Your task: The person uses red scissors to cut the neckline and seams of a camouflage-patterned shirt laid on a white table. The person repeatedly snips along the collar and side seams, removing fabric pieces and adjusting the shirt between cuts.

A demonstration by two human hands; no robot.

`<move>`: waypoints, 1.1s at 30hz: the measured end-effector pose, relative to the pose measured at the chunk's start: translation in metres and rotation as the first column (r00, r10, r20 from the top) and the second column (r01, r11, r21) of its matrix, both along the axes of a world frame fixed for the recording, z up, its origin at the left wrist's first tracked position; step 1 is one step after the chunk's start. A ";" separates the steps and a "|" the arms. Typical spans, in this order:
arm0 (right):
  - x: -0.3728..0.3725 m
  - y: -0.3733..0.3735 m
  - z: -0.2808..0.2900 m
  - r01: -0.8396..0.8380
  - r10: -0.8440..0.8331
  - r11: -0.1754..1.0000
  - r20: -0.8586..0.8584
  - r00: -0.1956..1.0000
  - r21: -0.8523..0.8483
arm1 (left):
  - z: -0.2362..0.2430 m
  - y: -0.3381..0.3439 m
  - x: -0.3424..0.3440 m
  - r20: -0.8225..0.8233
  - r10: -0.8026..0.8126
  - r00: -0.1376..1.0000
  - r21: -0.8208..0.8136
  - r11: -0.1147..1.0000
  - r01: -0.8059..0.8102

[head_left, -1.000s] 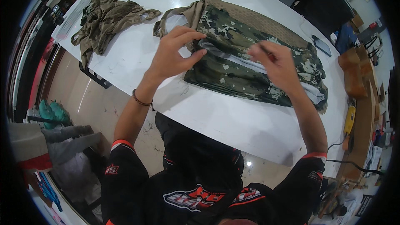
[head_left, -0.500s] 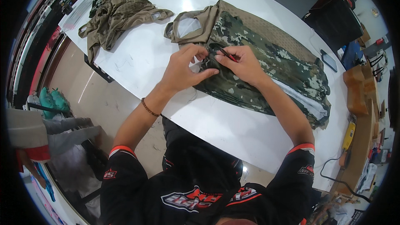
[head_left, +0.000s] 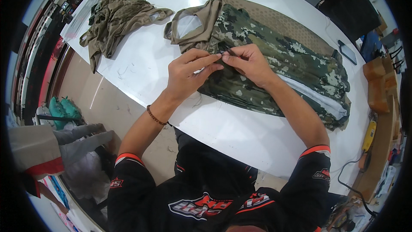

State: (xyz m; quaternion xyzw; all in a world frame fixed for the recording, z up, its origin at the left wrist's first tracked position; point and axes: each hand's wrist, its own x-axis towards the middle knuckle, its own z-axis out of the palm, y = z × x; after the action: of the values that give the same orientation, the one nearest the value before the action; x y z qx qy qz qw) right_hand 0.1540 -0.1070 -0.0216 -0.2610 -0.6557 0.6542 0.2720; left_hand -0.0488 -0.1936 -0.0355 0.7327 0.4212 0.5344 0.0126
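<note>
A camouflage garment [head_left: 274, 53] with tan, dotted fabric along its far side lies across the table. Above its left end my two hands meet, fingertips nearly touching. My left hand [head_left: 184, 71] is closed in a pinch at the garment's edge; what lies between its fingers is too small to make out. In my right hand [head_left: 251, 64] sits a small pair of dark thread snips [head_left: 226, 49], mostly hidden by the fingers, pointing up and left over the fabric. A tan collar-like opening [head_left: 189, 23] of the garment spreads beyond my left hand.
A crumpled tan garment [head_left: 118, 23] lies at the table's far left. A phone [head_left: 346, 52] rests near the right edge, with a yellow tool [head_left: 370, 135] and its cord below. Loose threads dot the white table [head_left: 240, 135]. Another person's sleeve and arm show at lower left.
My left thumb and fingers have closed into a pinch and come right, up against my right fingertips. The snips' red part, visible before, is now hidden. The whole view has shifted slightly.
</note>
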 end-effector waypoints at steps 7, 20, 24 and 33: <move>0.001 0.004 -0.003 -0.017 0.015 0.999 -0.052 0.999 -0.047 | 0.004 -0.001 -0.004 0.025 -0.035 0.999 -0.029 0.999 0.036; 0.002 0.001 -0.006 0.016 -0.016 1.000 -0.049 0.999 -0.009 | 0.008 -0.033 -0.057 0.202 0.523 0.828 -0.061 0.850 -0.523; 0.002 0.003 -0.006 0.014 -0.010 0.996 -0.038 0.999 0.083 | 0.035 -0.025 -0.008 -0.019 0.182 0.983 -0.037 0.982 -0.183; 0.002 0.002 -0.007 -0.004 0.007 0.996 -0.029 1.000 0.086 | 0.023 -0.012 0.003 -0.126 0.091 0.988 -0.022 0.995 -0.094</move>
State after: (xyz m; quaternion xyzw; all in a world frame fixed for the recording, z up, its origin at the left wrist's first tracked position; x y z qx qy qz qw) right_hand 0.1557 -0.1052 -0.0289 -0.2375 -0.6798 0.6301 0.2906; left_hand -0.0457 -0.2060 -0.0128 0.7440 0.4620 0.4818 -0.0285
